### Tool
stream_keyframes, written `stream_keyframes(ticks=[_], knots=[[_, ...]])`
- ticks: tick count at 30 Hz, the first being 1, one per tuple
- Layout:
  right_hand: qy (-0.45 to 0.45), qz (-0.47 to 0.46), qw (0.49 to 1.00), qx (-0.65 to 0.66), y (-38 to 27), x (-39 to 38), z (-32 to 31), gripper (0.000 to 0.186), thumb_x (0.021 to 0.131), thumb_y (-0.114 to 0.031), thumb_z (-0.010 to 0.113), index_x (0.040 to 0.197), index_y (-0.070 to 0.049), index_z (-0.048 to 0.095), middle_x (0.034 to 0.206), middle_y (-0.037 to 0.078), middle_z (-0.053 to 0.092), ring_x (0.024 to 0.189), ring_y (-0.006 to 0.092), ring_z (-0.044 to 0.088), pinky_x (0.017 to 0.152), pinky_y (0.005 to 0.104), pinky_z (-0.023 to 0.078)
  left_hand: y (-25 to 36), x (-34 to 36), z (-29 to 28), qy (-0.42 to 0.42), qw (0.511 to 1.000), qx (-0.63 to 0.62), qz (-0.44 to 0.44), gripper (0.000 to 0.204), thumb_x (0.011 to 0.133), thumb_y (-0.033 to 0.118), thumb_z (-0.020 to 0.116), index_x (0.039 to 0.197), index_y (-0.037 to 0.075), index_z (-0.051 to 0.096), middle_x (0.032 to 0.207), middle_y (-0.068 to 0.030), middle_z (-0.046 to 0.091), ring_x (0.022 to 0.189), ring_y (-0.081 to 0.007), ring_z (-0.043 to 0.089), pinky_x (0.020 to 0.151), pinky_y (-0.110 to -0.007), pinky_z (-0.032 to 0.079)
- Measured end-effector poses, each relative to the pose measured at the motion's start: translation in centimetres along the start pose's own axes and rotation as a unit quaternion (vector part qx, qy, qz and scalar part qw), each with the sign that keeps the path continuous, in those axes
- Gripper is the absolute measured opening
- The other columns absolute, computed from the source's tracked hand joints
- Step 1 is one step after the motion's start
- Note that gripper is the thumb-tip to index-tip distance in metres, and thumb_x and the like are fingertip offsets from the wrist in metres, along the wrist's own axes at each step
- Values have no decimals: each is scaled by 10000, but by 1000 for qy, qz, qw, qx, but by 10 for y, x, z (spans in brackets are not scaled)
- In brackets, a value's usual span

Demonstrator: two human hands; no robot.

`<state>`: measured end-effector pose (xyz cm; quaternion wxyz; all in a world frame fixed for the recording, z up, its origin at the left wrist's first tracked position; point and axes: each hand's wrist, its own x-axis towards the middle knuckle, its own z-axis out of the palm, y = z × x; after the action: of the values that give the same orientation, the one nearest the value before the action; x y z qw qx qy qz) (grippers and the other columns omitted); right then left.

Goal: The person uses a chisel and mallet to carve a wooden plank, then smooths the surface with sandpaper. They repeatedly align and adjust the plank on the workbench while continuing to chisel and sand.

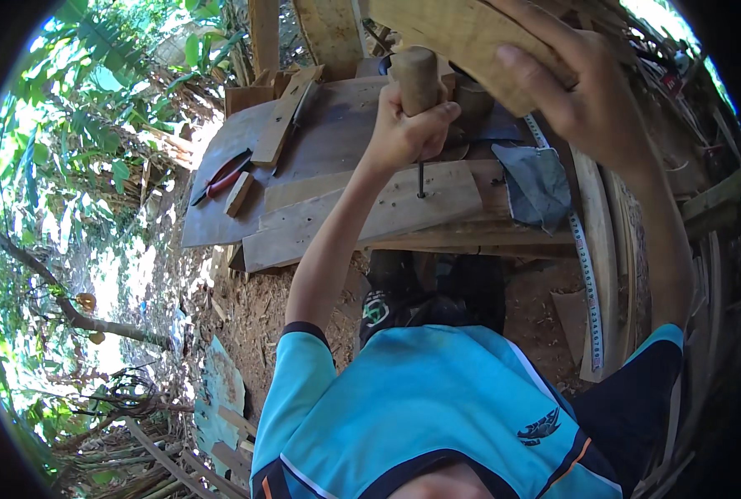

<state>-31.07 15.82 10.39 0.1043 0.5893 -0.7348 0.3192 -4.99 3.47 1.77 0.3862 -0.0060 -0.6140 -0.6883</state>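
Closest to the camera is the turquoise shirt (412, 391) of the person, and beyond it both hands are above a dark bench (337, 137). Left hand (412, 133) is closed around a thick wooden handle (417, 75), which stands almost upright, and its thin metal shaft (421, 177) goes down to a pale board (362, 214), where the tip meets a small dark spot, maybe a hole. Right hand (591, 100) grips a broad wooden block (470, 46) by its edge, with the thumb on the near face, raised beside the top of the handle; whether these two touch, I cannot tell. I judge that the handle is light, rigid and not very slippery, so the full fist around it, below its top, is a good hold. The block seems heavier and stiff, perhaps rough, and it asks for a firm grasp at one end; the shaft, being thin, could bend under a sideways push. The board lies along the near side of the bench, which carries also red-handled pliers (222, 176) and a grey cloth (537, 187). Measuring tape (584, 258) runs down beside long planks (608, 291) at the right, and at the left green plants (96, 125) grow in strong sunlight
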Motion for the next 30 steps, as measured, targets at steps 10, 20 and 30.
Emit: stream_keyframes(ticks=[10,20,30], knots=[[137,39,989,-49,35,-11,-94,377,859,-185,540,1193,-11,521,862,79,607,661,97,529,560,241,443,10,-4,-1,-11,997,-78,11,113,783,-34,556,738,18,466,452,-6,413,321,-68,359,310,-226,250],[135,-15,991,-11,-20,-40,-101,378,870,-200,521,1204,-24,515,900,99,603,712,116,559,584,250,467,12,-6,-9,-2,996,-84,32,126,788,-15,516,748,29,405,459,-12,367,319,-75,326,303,-231,231],[-83,-162,969,164,-160,-39,-31,463,862,-148,481,1250,92,410,701,176,613,559,179,605,566,307,504,11,-8,-3,-13,997,-77,21,117,778,-42,542,748,13,443,455,-2,398,326,-70,369,310,-229,248]])
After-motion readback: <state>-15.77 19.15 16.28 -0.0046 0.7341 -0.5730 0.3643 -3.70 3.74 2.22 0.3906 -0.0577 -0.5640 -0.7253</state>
